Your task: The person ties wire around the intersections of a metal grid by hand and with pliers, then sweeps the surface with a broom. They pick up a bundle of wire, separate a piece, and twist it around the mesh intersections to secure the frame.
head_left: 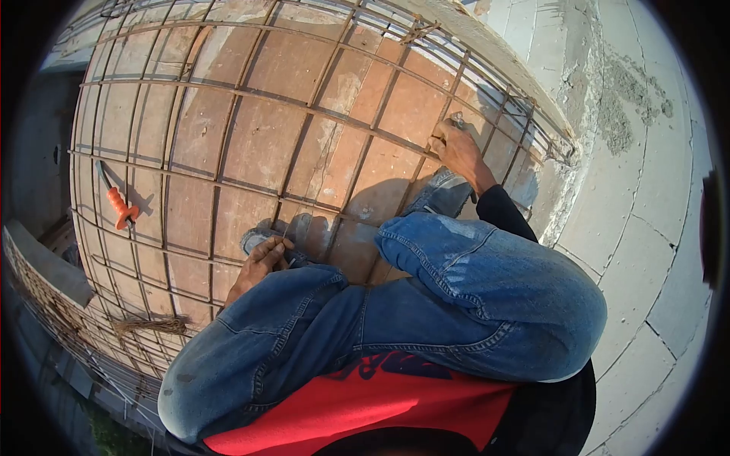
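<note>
My left hand (262,262) is in front of my left knee, its fingers pinched on what looks like a short piece of tie wire (286,234). Farther out, my right hand (456,152) is closed at a bar of the rebar grid (304,111), near the grid's right side. A small grey piece (456,118) shows just beyond its fingers; what the fingers grip is hidden. Both shoes (441,194) are down among the bars below my bent knees. An orange-handled tool (122,209) with a dark shaft lies across bars at the left.
A bundle of tie wires (152,325) rests on bars at lower left. Brown formwork boards (258,64) lie under the grid. A rough concrete edge (559,201) and pale slabs (623,251) run along the right. On the left is a drop beside a curved concrete piece (46,266).
</note>
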{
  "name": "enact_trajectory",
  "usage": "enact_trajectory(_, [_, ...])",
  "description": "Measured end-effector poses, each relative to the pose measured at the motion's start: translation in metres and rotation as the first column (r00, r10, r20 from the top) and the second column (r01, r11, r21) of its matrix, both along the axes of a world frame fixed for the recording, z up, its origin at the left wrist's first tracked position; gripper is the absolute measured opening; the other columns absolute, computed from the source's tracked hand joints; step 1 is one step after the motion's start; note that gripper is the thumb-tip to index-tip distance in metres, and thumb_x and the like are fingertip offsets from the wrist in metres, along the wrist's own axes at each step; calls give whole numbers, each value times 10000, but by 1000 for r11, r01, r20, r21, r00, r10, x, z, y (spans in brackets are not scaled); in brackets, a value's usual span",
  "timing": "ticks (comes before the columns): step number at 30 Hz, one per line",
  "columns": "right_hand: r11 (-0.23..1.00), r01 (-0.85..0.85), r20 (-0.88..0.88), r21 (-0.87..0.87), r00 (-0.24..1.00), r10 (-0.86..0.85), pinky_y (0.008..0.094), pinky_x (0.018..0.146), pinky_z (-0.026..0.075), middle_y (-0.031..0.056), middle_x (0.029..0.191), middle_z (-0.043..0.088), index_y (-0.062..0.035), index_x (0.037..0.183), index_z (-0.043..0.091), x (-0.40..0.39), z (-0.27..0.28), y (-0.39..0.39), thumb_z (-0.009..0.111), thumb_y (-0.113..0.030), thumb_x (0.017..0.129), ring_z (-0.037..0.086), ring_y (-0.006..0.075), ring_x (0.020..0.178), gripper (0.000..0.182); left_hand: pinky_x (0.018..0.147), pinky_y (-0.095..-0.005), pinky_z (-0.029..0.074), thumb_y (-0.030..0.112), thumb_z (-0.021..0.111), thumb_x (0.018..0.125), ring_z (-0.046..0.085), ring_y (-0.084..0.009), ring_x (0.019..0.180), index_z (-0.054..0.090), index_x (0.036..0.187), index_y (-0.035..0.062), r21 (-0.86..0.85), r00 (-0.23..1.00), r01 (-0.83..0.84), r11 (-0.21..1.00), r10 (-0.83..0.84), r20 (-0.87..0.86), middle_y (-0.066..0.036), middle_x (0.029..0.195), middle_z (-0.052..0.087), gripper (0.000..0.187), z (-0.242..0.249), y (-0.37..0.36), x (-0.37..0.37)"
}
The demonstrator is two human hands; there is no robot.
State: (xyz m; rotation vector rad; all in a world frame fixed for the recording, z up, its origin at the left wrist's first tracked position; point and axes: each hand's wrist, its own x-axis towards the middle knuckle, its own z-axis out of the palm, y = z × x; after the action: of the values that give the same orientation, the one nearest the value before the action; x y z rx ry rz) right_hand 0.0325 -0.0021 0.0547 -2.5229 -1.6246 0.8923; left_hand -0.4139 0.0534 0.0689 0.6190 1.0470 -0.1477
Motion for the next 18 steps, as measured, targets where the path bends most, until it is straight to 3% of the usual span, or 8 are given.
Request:
enact_trajectory(6, [969, 246, 56, -2, 968, -245, 504, 836, 436, 256, 990, 618, 22, 1005, 551, -19, -19, -22, 609, -238, 834, 577, 441, 944, 317, 550, -221, 381, 249, 478, 981, 449, -69, 589, 604, 1019, 66, 56, 978, 159, 986, -149, -148, -1, 675, 508, 225, 31, 18, 1])
enact_trajectory(8, [929, 140, 89, 343, 980, -181, 448, 799, 468, 205, 969, 634, 17, 1066, 560, -40, -12, -17, 630, -285, 853, 612, 360, 928, 376, 589, -238, 401, 256, 488, 977, 468, -83, 630, 607, 1024, 64, 84, 972, 202, 976, -190, -135, -13, 702, 524, 231, 24, 24, -8])
enact_trajectory(9, [928, 143, 92, 344, 978, -185, 448, 799, 468, 205, 969, 634, 17, 1066, 560, -52, 1, -6, 630, -285, 853, 612, 360, 928, 376, 627, -255, 420, 264, 497, 973, 487, -97, 670, 610, 1028, 62, 103, 964, 246, 964, -232, -133, -26, 729, 540, 237, 23, 28, -7])
enact_trajectory(10, [839, 515, -501, 177, 780, -374, 406, 774, 489, 172, 966, 636, 10, 1103, 560, -66, 15, 4, 636, -297, 866, 625, 308, 907, 395, 627, -255, 420, 264, 497, 973, 487, -97, 670, 610, 1028, 62, 98, 961, 255, 962, -241, -133, -26, 729, 540, 237, 24, 33, -4])
enact_trajectory(11, [692, 699, -859, -180, 231, -457, 363, 749, 510, 139, 964, 639, 2, 1141, 559, -80, 23, 8, 641, -309, 879, 638, 256, 885, 414, 673, -273, 432, 272, 500, 969, 505, -118, 712, 607, 1036, 51, 62, 954, 287, 956, -279, -110, -42, 757, 555, 255, 32, 44, 3])
enact_trajectory(14, [775, 614, -888, -149, 262, -378, 307, 718, 536, 104, 965, 637, -2, 1216, 524, -99, 19, 8, 633, -300, 901, 643, 179, 863, 447, 738, -299, 444, 278, 500, 964, 526, -148, 777, 600, 1040, 26, 162, 908, 418, 894, -415, -56, -63, 802, 575, 282, 30, 54, 22])
enact_trajectory(15, [687, 694, -907, -215, 120, -405, 313, 709, 556, 115, 949, 635, 9, 1177, 527, -96, 18, 7, 638, -243, 899, 649, 186, 837, 391, 758, -308, 444, 277, 498, 965, 530, -157, 800, 595, 1038, 13, 300, 872, 476, 827, -489, -34, -67, 819, 581, 290, 29, 58, 31])
enact_trajectory(18, [560, 816, -864, -142, 174, -473, 310, 695, 556, 111, 929, 636, 7, 1097, 545, -92, 19, -1, 667, -228, 878, 647, 175, 829, 343, 744, -306, 441, 259, 495, 968, 526, -145, 786, 590, 1062, -1, 304, 779, 579, 757, -624, 69, -63, 812, 577, 292, 35, 76, 52])
